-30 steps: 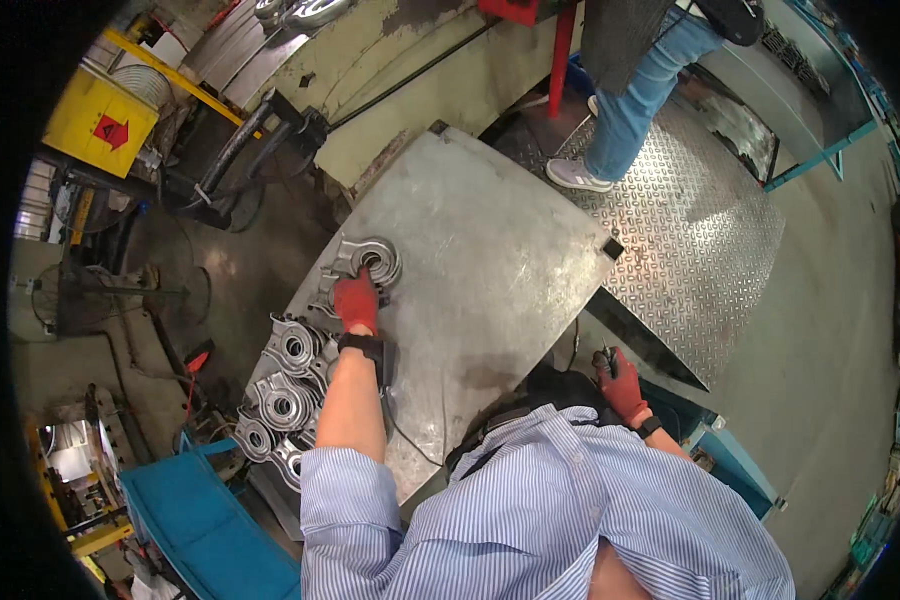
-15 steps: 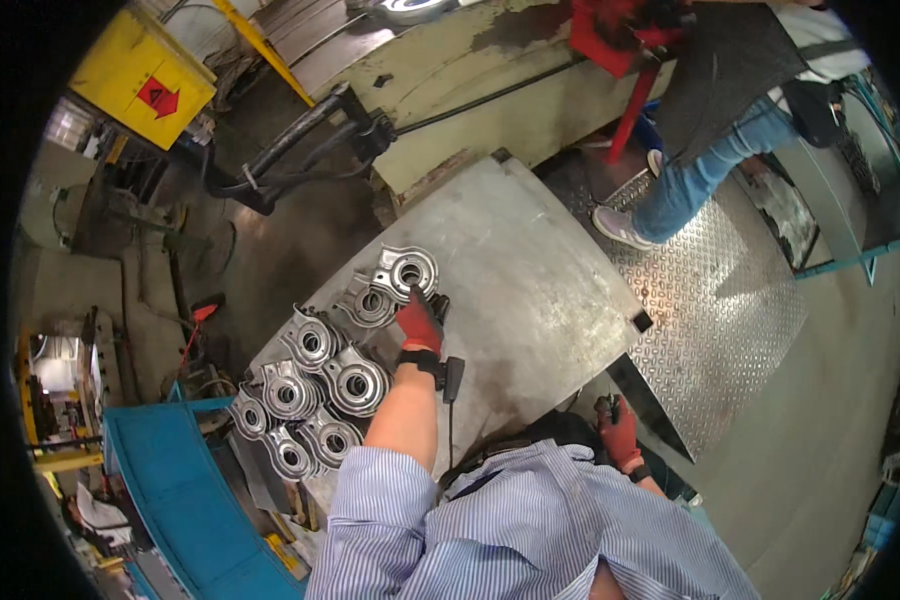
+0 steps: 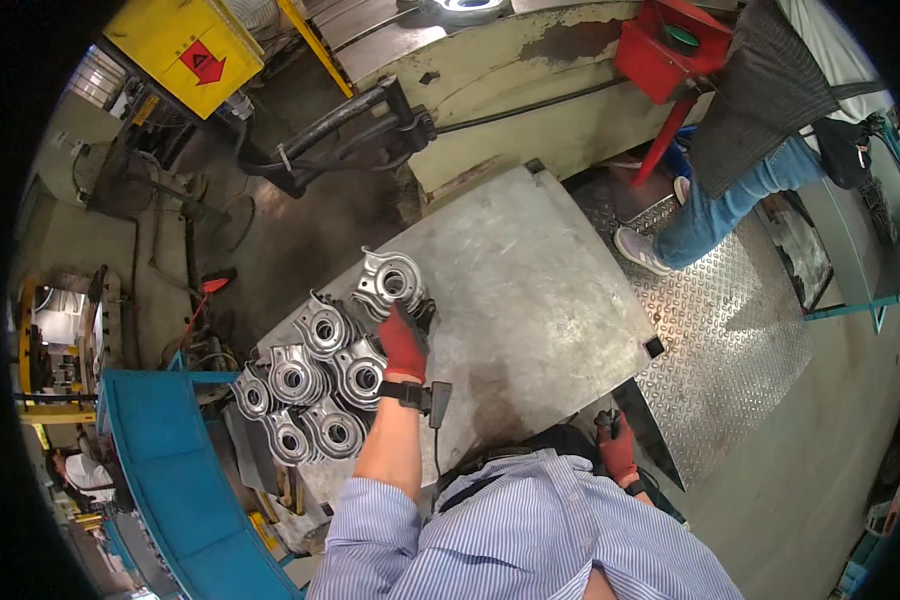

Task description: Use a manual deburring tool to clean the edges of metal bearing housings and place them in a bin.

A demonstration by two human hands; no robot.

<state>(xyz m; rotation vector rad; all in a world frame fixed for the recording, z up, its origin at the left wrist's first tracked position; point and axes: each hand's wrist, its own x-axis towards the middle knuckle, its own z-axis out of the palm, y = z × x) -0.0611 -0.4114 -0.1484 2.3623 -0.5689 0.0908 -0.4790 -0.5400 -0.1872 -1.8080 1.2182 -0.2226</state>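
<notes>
Red-gloved, the left hand (image 3: pixel 405 345) touches a silver metal bracket (image 3: pixel 382 275) at the worktop's (image 3: pixel 540 300) left edge; whether its fingers clamp it, I cannot tell. Bracket stacks (image 3: pixel 318 382) cover the worktop's near left corner. The right hand (image 3: pixel 617 448) hangs beyond the worktop's near right edge, finger state unclear.

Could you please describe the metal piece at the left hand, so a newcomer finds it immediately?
Find the grey metal table, then the ringed metal pieces crowded along its left edge. Your metal piece lies highest in the picture, the only one the red-gloved left hand reaches onto.
</notes>
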